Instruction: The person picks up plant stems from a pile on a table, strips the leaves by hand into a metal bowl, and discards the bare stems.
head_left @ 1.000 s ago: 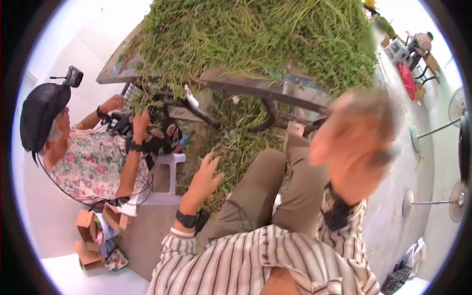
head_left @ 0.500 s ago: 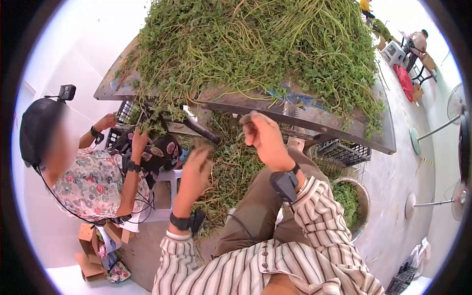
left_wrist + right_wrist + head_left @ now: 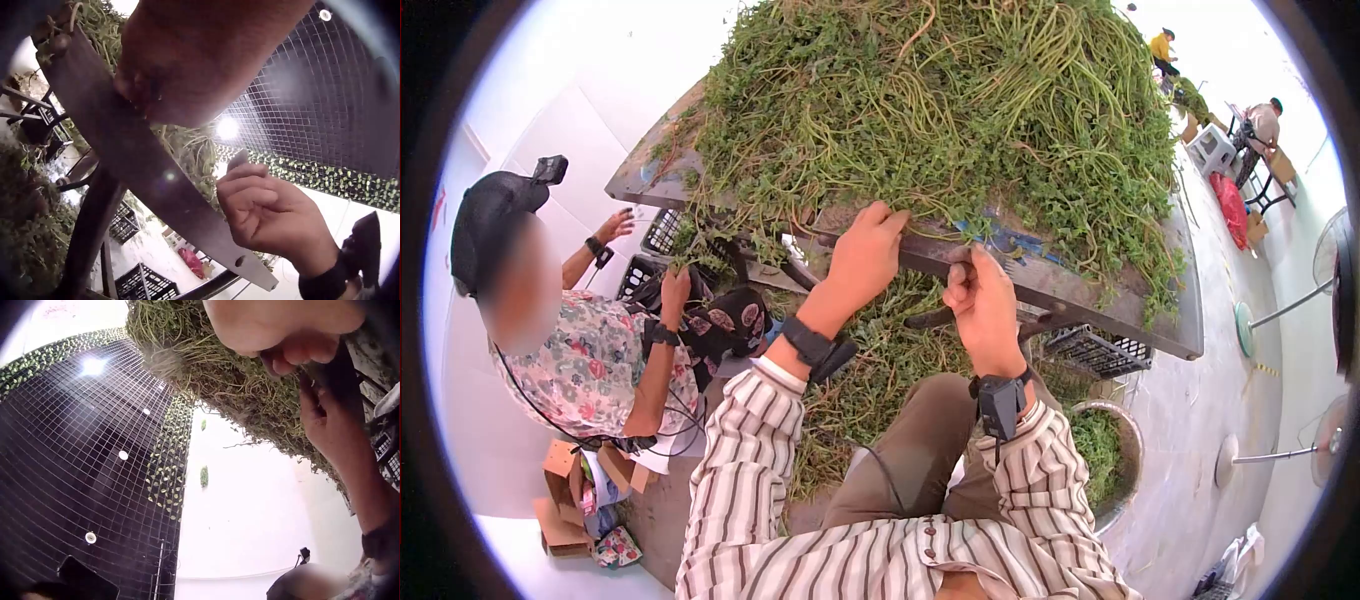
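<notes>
In the head view my left hand (image 3: 868,255) is at the table's front edge, its bent fingers right at the stems of the heaped leafy greens (image 3: 940,120). I cannot tell whether it pinches a stem. A little to the right, my right hand (image 3: 983,305) hovers just in front of the same edge, fingers curled toward the palm. From the left wrist, the right hand (image 3: 275,215) shows a small grey piece (image 3: 237,160) at its fingertips and no greens in it. In the right wrist view the left hand (image 3: 337,428) is beside the heap.
Another person (image 3: 590,350) sits at the left, handling greens. More greens lie under the table (image 3: 1120,300). A round tub (image 3: 1135,450) of greens stands right of my legs, near a black crate (image 3: 1100,350). Cardboard boxes (image 3: 565,500) lie lower left; fans (image 3: 1290,295) stand at right.
My right hand came in from the far right to the table edge. My left hand rose from above my lap to the stems. The neighbour's far hand has lifted with fingers spread.
</notes>
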Tool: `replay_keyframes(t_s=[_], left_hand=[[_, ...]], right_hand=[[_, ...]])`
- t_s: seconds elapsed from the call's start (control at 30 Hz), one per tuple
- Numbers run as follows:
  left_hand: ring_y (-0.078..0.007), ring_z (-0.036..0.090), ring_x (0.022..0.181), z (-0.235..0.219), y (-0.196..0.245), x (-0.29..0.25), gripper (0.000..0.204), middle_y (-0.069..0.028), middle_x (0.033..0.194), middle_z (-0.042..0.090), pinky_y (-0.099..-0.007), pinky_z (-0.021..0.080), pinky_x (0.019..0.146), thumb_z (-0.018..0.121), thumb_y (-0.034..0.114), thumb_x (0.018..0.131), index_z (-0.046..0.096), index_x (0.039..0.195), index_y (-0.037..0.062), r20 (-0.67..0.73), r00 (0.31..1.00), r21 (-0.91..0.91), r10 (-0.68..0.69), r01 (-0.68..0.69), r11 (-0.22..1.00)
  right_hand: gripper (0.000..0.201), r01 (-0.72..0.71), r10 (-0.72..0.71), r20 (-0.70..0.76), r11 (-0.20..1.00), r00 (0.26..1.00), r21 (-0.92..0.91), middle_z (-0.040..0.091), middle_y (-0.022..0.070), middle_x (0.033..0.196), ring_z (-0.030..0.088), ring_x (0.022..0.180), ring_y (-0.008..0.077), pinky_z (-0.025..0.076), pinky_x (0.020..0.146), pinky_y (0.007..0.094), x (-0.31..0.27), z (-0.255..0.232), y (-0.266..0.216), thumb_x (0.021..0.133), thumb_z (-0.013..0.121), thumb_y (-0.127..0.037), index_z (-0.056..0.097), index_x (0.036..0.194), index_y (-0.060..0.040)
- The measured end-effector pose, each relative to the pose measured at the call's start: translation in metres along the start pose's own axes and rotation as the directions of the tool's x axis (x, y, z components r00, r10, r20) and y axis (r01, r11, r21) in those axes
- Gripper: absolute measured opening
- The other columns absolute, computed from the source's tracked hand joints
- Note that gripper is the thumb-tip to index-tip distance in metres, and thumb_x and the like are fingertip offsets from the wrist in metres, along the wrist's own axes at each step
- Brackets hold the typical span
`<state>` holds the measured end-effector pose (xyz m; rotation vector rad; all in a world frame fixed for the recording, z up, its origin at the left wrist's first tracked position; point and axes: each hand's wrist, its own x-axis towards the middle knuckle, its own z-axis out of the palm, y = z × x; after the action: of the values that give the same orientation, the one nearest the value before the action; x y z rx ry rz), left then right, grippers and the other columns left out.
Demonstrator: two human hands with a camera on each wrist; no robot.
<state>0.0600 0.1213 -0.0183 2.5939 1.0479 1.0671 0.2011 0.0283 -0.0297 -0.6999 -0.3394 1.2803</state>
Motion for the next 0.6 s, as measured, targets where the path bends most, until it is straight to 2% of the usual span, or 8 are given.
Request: replay_keyframes(t_s=[0.1, 0.17, 0.2, 0.3, 0.33, 0.43, 0.57, 0.6], left_hand=[[-0.0344, 0.054, 0.087, 0.002, -0.009, 0.009, 0.024, -0.0137, 0.089, 0.053, -0.0402, 0.045, 0.072, 0.055, 0.005, 0.078, 0.058, 0.102, 0.0027, 0.089, 0.996, 0.083, -0.033, 0.026, 0.996], [-0.0351, 0.054, 0.087, 0.001, -0.016, 0.018, 0.021, -0.0142, 0.09, 0.053, -0.0409, 0.045, 0.072, 0.056, 0.006, 0.078, 0.057, 0.098, 0.0023, 0.143, 0.989, 0.13, -0.047, 0.028, 0.991], [-0.0358, 0.054, 0.087, 0.001, -0.017, 0.015, 0.018, -0.0146, 0.09, 0.053, -0.0417, 0.046, 0.071, 0.057, 0.007, 0.078, 0.056, 0.095, 0.0019, 0.172, 0.984, 0.177, -0.043, 0.012, 0.984], [-0.0361, 0.054, 0.087, 0.004, -0.017, 0.022, 0.013, -0.0148, 0.089, 0.053, -0.0434, 0.045, 0.072, 0.057, 0.007, 0.077, 0.052, 0.089, 0.0023, 0.177, 0.984, 0.241, -0.012, -0.032, 0.97], [-0.0367, 0.053, 0.087, 0.007, -0.022, 0.024, 0.013, -0.0151, 0.089, 0.052, -0.0439, 0.045, 0.072, 0.056, 0.007, 0.078, 0.049, 0.089, 0.0033, 0.158, 0.986, 0.227, 0.043, -0.079, 0.971], [-0.0363, 0.053, 0.086, 0.0, -0.017, 0.024, 0.016, -0.0148, 0.091, 0.049, -0.0441, 0.045, 0.071, 0.056, 0.008, 0.079, 0.048, 0.092, 0.0043, 0.175, 0.983, 0.228, 0.063, -0.102, 0.968], [-0.0378, 0.052, 0.082, -0.02, -0.006, 0.034, 0.01, -0.0156, 0.087, 0.046, -0.0446, 0.046, 0.068, 0.049, 0.008, 0.085, 0.044, 0.091, 0.0024, 0.129, 0.992, 0.2, -0.007, -0.019, 0.98], [-0.0401, 0.053, 0.079, -0.024, -0.005, 0.037, 0.012, -0.0175, 0.091, 0.047, -0.0462, 0.045, 0.068, 0.047, 0.01, 0.088, 0.043, 0.096, 0.0013, 0.148, 0.987, 0.186, -0.07, 0.042, 0.982]], right_hand=[[0.023, -0.012, 0.012, -0.029, 1.0, 1.0, 0.007, 0.052, 0.0024, 0.064, 0.042, 0.051, 0.0097, 0.035, 0.047, 0.0262, 0.0, 0.001, -0.004, 0.094, 0.046, -0.021, 0.056, 0.085, -0.002], [0.024, 0.012, -0.012, -0.007, 0.999, 1.0, -0.03, 0.052, 0.0024, 0.064, 0.042, 0.051, 0.01, 0.036, 0.047, 0.026, -0.002, -0.003, -0.001, 0.093, 0.046, -0.021, 0.057, 0.085, -0.002], [0.024, 0.069, -0.065, 0.06, 0.996, 0.996, -0.056, 0.052, 0.0025, 0.064, 0.042, 0.05, 0.0103, 0.036, 0.047, 0.026, -0.002, -0.004, -0.001, 0.093, 0.046, -0.022, 0.057, 0.085, -0.0019], [0.024, 0.037, -0.035, 0.032, 0.997, 0.999, -0.061, 0.052, 0.0023, 0.064, 0.042, 0.051, 0.0102, 0.036, 0.047, 0.0255, -0.005, 0.0, -0.004, 0.093, 0.045, -0.021, 0.057, 0.086, -0.0014], [0.024, 0.002, -0.001, 0.049, 1.0, 0.999, -0.019, 0.051, 0.0018, 0.064, 0.042, 0.051, 0.0098, 0.036, 0.047, 0.0251, -0.004, 0.0, -0.006, 0.094, 0.045, -0.02, 0.057, 0.086, -0.001], [0.024, 0.008, -0.007, 0.061, 1.0, 0.998, -0.009, 0.051, 0.0011, 0.063, 0.042, 0.052, 0.0093, 0.037, 0.048, 0.0245, -0.004, 0.002, -0.01, 0.094, 0.044, -0.019, 0.057, 0.087, -0.0008], [0.024, 0.009, -0.008, 0.054, 1.0, 0.999, -0.022, 0.05, 0.001, 0.062, 0.042, 0.052, 0.009, 0.037, 0.048, 0.0247, -0.004, 0.0, -0.011, 0.094, 0.045, -0.019, 0.057, 0.086, -0.0004], [0.025, 0.007, -0.006, 0.066, 1.0, 0.998, -0.011, 0.05, 0.0014, 0.062, 0.043, 0.05, 0.0094, 0.037, 0.047, 0.0247, -0.003, -0.001, -0.009, 0.094, 0.045, -0.02, 0.058, 0.086, -0.0004]])
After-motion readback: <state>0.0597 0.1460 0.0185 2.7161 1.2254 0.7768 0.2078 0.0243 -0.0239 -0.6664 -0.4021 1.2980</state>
